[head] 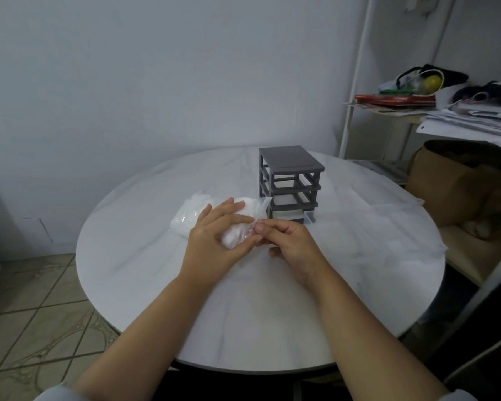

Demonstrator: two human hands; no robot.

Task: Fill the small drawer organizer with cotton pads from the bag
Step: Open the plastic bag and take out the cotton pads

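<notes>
A clear plastic bag (188,217) full of white cotton pads lies on the round white table (359,270), left of the small grey drawer organizer (289,169). My left hand (214,238) lies over the bag's near end and holds the plastic around a bunch of pads (232,238). My right hand (289,244) meets it from the right, its fingers curled and pinching the bag's edge. The organizer's upper slots stand without drawers. Its bottom drawer (294,217) sits slightly pulled out.
A white metal shelf (417,111) stacked with papers and bags stands at the right. A brown paper bag (457,180) sits beside the table's right edge. Tiled floor (35,308) lies to the left.
</notes>
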